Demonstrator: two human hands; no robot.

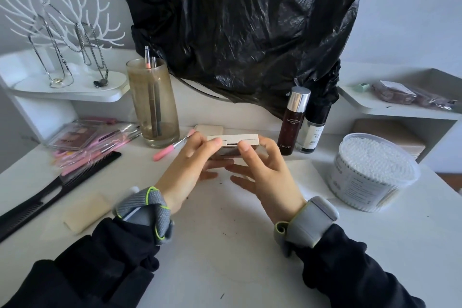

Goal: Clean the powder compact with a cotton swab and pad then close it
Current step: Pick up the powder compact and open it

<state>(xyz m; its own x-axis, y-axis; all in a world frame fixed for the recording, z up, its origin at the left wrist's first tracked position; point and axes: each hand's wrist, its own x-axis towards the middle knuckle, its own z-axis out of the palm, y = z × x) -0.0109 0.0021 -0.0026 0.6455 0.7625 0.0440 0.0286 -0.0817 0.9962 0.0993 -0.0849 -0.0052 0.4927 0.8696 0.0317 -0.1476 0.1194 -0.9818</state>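
Observation:
A beige rectangular powder compact [233, 144] is held just above the white table at the centre, its lid nearly down on the base. My left hand [188, 166] grips its left side, thumb on the lid's front edge. My right hand [262, 170] grips the right side, thumb on the front clasp and fingers under the base. A round clear tub of cotton swabs [372, 170] stands at the right. A cream pad [86, 212] lies on the table at the left, near my left wrist. A second beige pad [208, 129] lies behind the compact.
A glass with pencils [153, 105], a pink-handled brush [172, 149], black combs [57, 187] and a pile of pink makeup items [85, 142] are at the left. Two bottles [293, 122] stand right of the compact. A black plastic bag [237, 27] hangs behind. Dark powder specks dot the table.

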